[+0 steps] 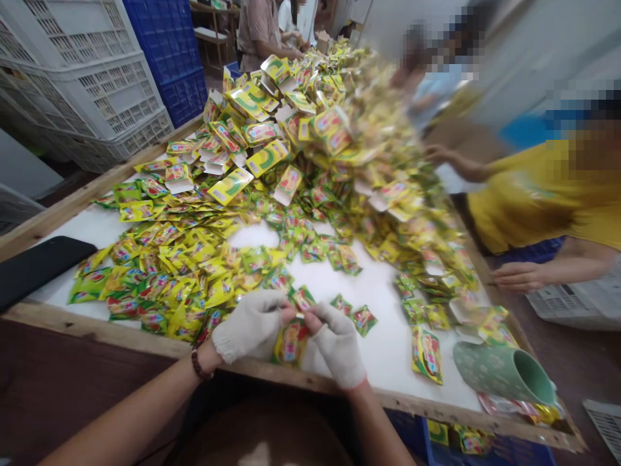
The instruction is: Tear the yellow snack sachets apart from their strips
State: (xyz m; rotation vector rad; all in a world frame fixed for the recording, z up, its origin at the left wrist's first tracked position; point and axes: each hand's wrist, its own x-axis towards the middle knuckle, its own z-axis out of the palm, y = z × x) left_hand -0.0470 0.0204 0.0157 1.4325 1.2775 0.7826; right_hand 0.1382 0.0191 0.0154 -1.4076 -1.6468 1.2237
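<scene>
My left hand and my right hand wear white gloves with bare fingertips. Both are closed, their fingertips pinched at the top edge of a small yellow and green packet with a red picture. Just beyond the fingertips shows a small green sachet; whether it is touched I cannot tell. Left of my hands lies a heap of yellow and green sachets. Two loose sachets lie to the right on the white tabletop.
Open yellow cartons are piled across the table's middle and far end. A black phone lies at left, a green cup on its side at right. White crates stand left. A person in yellow sits right; others are farther back.
</scene>
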